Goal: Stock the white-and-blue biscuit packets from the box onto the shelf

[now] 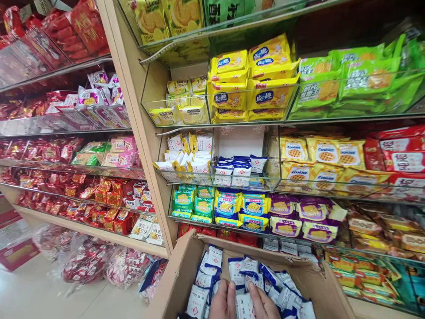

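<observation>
An open cardboard box (171, 283) stands at the bottom of the head view, with many small white-and-blue snack packets (288, 297) lying loose in it. Inside it, my left hand (222, 302) and my right hand (261, 305) are close together, fingers drawn in. Between them they clasp several of the white-and-blue packets; one packet (245, 305) shows in the gap between my thumbs. The undersides of both hands are out of sight. Matching white-and-blue packets (241, 170) sit in a clear shelf compartment directly beyond the box.
Shelves with clear front panels hold yellow biscuit packs (229, 99), green packs (368, 75), cookie packs (327, 153) and purple packs (312, 210). A wooden upright (133, 97) divides them from red-packed shelves at left. Plastic bags of red packets (88, 261) lie on the floor.
</observation>
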Demonstrator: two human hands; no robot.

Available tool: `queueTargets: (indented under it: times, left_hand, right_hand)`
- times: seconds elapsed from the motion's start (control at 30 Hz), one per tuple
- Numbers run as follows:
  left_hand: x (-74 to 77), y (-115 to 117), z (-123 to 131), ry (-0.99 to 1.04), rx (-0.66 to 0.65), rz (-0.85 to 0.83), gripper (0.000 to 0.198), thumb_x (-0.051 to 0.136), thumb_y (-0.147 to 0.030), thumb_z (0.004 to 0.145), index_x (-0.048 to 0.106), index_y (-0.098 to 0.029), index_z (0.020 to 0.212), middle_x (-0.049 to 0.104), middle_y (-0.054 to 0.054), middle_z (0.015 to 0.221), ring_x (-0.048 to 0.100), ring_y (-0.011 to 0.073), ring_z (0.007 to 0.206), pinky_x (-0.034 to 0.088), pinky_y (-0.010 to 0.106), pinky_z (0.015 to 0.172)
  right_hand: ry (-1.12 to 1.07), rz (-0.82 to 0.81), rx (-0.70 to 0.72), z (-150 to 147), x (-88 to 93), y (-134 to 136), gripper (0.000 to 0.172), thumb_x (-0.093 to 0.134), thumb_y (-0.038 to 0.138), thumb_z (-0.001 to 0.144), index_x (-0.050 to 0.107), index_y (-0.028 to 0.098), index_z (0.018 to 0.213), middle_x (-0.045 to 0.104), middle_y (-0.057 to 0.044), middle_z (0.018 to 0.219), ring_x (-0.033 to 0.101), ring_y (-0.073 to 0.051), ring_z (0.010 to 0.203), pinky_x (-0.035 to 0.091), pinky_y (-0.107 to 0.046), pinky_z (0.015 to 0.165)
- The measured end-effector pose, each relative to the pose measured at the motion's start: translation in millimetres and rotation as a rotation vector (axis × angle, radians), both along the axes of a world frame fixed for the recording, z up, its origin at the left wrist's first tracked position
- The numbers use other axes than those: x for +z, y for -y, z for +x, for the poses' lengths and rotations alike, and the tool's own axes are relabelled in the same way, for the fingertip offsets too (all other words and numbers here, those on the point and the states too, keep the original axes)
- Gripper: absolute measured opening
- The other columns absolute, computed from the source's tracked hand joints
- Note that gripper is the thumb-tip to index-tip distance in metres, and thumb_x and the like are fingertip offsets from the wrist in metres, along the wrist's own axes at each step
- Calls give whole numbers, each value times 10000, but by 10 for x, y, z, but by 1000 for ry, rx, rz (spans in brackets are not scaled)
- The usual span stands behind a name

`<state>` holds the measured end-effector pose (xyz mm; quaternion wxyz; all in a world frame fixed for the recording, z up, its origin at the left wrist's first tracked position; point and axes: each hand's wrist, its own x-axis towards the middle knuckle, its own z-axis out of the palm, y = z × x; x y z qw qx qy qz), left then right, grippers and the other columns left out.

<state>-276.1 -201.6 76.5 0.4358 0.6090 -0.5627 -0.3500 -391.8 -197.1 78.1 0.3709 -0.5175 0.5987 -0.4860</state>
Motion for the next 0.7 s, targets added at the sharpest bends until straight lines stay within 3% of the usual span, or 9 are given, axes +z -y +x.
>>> queueTargets:
  times: [0.23, 0.5, 0.7]
  left_hand:
    - [53, 15, 93, 119, -74, -31, 319, 237, -464, 833, 381, -235, 665, 484, -13, 576, 471, 147, 555, 367, 249, 557]
    - [370, -41, 31, 161, -108, -74, 267, 272, -386, 855, 429, -218, 719, 487, -25, 581, 468, 140, 535, 354, 251, 545]
    - [412, 38, -37, 121, -75, -78, 248, 288, -377, 847, 432, -211, 732, 526, -15, 630, 494, 146, 596, 376, 260, 592]
  right_hand:
    - [-126, 10, 16, -16, -38, -13, 540, 275, 626, 768, 605, 215, 650, 582, -27, 513, 576, -201, 560, 449, -281, 596]
    - [-92, 43, -77, -47, 244, -63, 520, 232, 565, 813, 534, 196, 604, 533, -13, 492, 516, -174, 515, 391, -272, 542]
    - [-15, 55, -88, -104, 297, -26, 485, 246, 551, 821, 507, 182, 646, 519, -6, 545, 483, -158, 565, 373, -259, 554]
